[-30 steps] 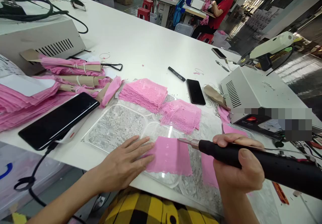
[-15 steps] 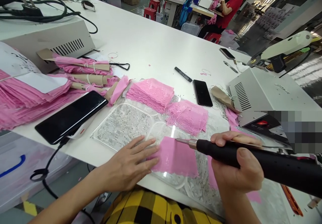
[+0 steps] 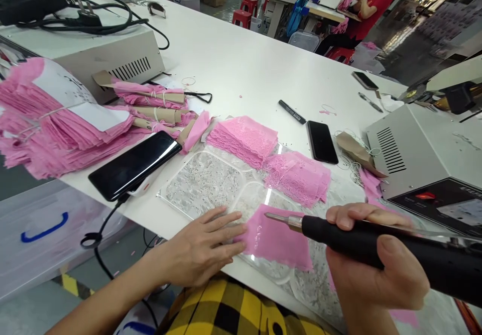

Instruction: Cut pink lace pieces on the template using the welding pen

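- Pressing flat, the left hand (image 3: 203,247) has its fingers spread, holding nothing, fingertips on the pink lace piece (image 3: 280,239).
- Lace piece lies on the clear plate (image 3: 203,184), at its near edge.
- Right hand (image 3: 376,274) is wrapped tight round the black tool (image 3: 361,242); the metal tip sits over the plate's lace.
- Lace stacks (image 3: 244,139) sit at the plate's far edge.

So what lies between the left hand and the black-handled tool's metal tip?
Head view: only the flat pink lace piece, beneath left hand and black-handled tool.
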### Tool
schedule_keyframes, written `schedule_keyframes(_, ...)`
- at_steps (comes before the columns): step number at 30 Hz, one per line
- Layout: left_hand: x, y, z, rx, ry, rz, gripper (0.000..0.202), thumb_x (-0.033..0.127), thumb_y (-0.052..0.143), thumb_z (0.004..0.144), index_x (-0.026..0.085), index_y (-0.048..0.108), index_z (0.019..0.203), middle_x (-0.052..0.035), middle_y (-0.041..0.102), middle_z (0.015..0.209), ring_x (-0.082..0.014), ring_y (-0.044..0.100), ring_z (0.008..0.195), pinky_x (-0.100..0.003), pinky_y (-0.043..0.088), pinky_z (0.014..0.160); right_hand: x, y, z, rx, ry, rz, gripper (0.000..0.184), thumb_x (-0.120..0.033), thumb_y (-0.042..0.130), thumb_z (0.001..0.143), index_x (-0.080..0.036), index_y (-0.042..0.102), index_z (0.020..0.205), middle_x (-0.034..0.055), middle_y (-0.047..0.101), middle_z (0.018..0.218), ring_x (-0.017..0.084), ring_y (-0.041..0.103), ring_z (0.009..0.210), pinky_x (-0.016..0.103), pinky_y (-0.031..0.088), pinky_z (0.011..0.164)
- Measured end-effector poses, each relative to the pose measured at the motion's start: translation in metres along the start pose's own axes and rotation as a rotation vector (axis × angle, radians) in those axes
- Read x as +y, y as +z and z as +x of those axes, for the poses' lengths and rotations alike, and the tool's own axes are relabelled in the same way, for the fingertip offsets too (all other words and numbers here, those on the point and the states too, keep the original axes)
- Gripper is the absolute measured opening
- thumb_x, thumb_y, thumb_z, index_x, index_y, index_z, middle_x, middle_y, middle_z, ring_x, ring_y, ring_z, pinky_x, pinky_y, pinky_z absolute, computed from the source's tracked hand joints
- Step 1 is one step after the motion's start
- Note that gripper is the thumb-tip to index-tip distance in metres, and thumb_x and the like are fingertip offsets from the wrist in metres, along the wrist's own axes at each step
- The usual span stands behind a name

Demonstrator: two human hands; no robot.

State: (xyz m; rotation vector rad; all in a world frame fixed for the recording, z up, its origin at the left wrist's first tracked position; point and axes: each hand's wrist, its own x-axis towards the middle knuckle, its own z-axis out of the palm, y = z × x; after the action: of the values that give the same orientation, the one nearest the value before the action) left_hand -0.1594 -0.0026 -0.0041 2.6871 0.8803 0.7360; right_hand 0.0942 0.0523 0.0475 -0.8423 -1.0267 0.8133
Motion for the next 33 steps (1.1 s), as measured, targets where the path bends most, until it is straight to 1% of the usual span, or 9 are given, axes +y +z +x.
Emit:
schedule_keyframes(6, 0.002, 0.000, -0.004, -0.006, -0.003, -0.020, 0.034, 0.017, 0.048, 0.093, 0.018, 0.056, 0.126, -0.0070, 0.059, 0.135, -0.0238, 0.041, 0.138, -0.044, 0.031, 0.116, 0.005, 0.009, -0.005, -0.023, 0.014, 0.020, 0.013, -0.030, 0.061, 0.064, -0.019, 0.060, 0.072, -0.0007, 0.058, 0.068, 0.013, 0.051, 0.053, 0.033, 0.047, 0.053)
schedule_keyframes(10, 0.001, -0.001, -0.003, 0.006, 0.005, -0.029, 0.032, 0.019, 0.047, 0.093, 0.018, 0.058, 0.124, -0.0075, 0.060, 0.134, -0.0238, 0.043, 0.136, -0.043, 0.032, 0.115, 0.007, 0.011, -0.005, -0.034, 0.017, 0.022, 0.014, -0.030, 0.061, 0.064, -0.019, 0.059, 0.072, -0.0010, 0.058, 0.068, 0.013, 0.051, 0.053, 0.033, 0.047, 0.052)
schedule_keyframes(15, 0.001, -0.001, -0.004, 0.011, 0.013, -0.029, 0.031, 0.019, 0.047, 0.094, 0.016, 0.058, 0.123, -0.0084, 0.061, 0.133, -0.0252, 0.043, 0.136, -0.044, 0.032, 0.115, 0.008, 0.012, -0.005, -0.049, 0.022, 0.009, 0.011, -0.029, 0.061, 0.064, -0.020, 0.058, 0.069, -0.0019, 0.057, 0.066, 0.013, 0.051, 0.053, 0.033, 0.048, 0.053)
schedule_keyframes(20, 0.002, 0.000, -0.005, 0.016, -0.001, -0.028, 0.031, 0.018, 0.048, 0.093, 0.017, 0.059, 0.122, -0.0074, 0.062, 0.132, -0.0241, 0.044, 0.136, -0.043, 0.032, 0.115, 0.006, 0.011, -0.006, -0.049, 0.017, 0.012, 0.010, -0.029, 0.061, 0.064, -0.020, 0.058, 0.069, -0.0016, 0.057, 0.065, 0.013, 0.050, 0.052, 0.033, 0.047, 0.052)
schedule_keyframes(25, 0.005, -0.002, -0.008, 0.015, 0.001, -0.026, 0.033, 0.018, 0.047, 0.092, 0.018, 0.060, 0.122, -0.0064, 0.061, 0.133, -0.0234, 0.043, 0.137, -0.043, 0.031, 0.116, 0.003, 0.011, -0.010, -0.104, 0.040, 0.045, 0.011, -0.029, 0.059, 0.066, -0.020, 0.061, 0.072, -0.0008, 0.057, 0.066, 0.013, 0.050, 0.051, 0.033, 0.045, 0.051)
schedule_keyframes(33, 0.006, -0.003, -0.009, 0.018, 0.001, -0.030, 0.034, 0.017, 0.047, 0.090, 0.018, 0.059, 0.122, -0.0063, 0.061, 0.133, -0.0241, 0.043, 0.137, -0.043, 0.033, 0.115, 0.004, 0.014, -0.017, -0.139, 0.055, 0.034, 0.008, -0.027, 0.060, 0.069, -0.020, 0.060, 0.074, -0.0012, 0.057, 0.068, 0.013, 0.051, 0.054, 0.034, 0.048, 0.055)
